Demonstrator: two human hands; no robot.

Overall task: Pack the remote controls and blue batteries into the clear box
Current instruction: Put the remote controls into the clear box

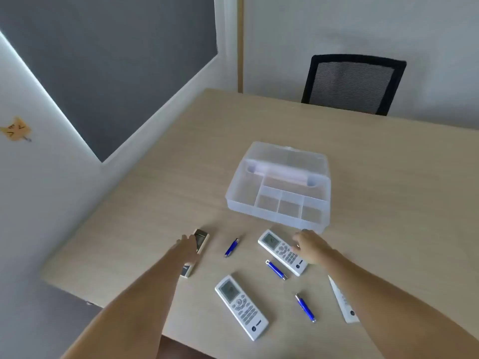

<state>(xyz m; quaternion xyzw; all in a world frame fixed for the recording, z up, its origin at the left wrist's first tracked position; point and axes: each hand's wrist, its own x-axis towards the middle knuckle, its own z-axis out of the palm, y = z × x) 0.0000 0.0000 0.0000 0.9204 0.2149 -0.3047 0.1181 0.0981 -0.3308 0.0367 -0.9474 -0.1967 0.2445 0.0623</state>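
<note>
White remote (pixel 283 252) is lying diagonally, screen end pointing far-left, under the right hand (pixel 312 247), grip unclear. Left hand (pixel 188 248) is resting palm-down, grip released, on the beige remote (pixel 196 251).

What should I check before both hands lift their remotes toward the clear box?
1. Clear box open, compartments empty: ok.
2. Left hand on the beige remote: ok; grip closed: cannot tell.
3. Right hand on the white remote: ok; grip closed: cannot tell.
4. Path to box free: ok.
5. Blue batteries clear of both hands: ok.
</note>
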